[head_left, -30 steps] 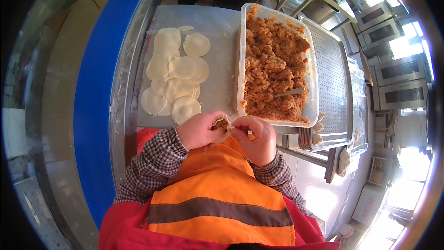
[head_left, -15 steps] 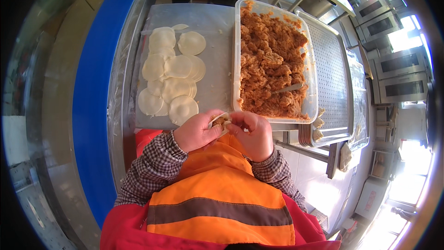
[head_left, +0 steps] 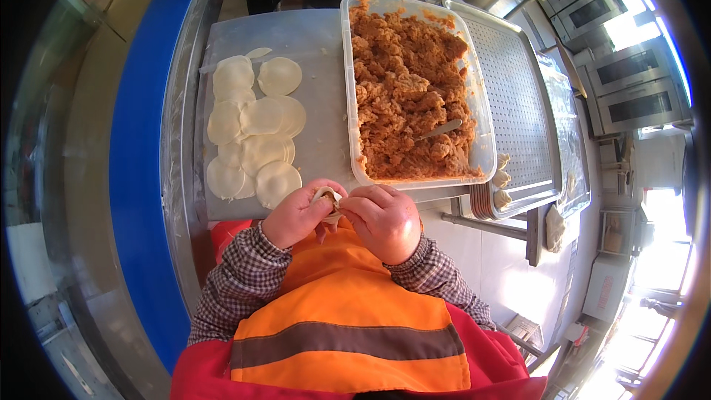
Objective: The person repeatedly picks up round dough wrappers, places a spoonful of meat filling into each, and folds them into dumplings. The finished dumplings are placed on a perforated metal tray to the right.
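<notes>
Head view: left hand (head_left: 294, 215), right hand (head_left: 384, 224) curled, pinching wrapper (head_left: 325, 192); filling tub (head_left: 486, 130) ahead, perforated tray (head_left: 512, 96) beside.

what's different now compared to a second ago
The held wrapper has been drawn further closed, so less filling shows inside it. The view has shifted, so the scene sits further left. Left hand and right hand keep hold; the loose wrappers and tub stayed put.

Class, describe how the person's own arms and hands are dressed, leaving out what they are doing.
The dark-and-white checked fabric left sleeve and matching right sleeve look loose and creased, gathered at the wrists. The left hand and right hand wear no gloves.
</notes>
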Demonstrator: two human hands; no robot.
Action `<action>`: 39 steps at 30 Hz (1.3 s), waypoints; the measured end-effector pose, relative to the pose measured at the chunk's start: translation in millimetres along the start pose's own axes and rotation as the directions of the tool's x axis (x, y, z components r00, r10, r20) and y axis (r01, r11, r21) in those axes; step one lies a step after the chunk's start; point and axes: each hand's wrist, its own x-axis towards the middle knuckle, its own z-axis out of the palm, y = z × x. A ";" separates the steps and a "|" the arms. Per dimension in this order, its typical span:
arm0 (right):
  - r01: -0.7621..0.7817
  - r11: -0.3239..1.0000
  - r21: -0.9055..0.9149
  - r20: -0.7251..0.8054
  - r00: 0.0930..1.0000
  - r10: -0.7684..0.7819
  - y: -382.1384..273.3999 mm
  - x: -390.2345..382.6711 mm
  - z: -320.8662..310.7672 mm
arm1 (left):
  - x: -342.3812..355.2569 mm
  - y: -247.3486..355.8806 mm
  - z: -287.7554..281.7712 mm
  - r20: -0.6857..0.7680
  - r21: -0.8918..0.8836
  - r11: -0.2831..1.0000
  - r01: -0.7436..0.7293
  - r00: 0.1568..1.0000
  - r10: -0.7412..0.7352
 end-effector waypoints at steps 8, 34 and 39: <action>-0.263 0.945 0.193 0.030 0.965 0.262 -3.3 -1.7 -2.7 | 2.4 6.2 5.1 0.009 -0.137 0.988 -0.071 0.997 0.073; -0.449 0.783 0.430 0.137 0.890 0.435 -9.1 -3.5 6.4 | -1.2 -0.1 35.5 -0.341 0.494 0.769 -0.405 0.724 0.600; -0.045 0.977 0.209 -0.077 0.995 0.062 -0.7 -9.2 15.9 | -5.3 -5.0 22.0 -0.305 0.541 0.779 -0.318 0.789 0.534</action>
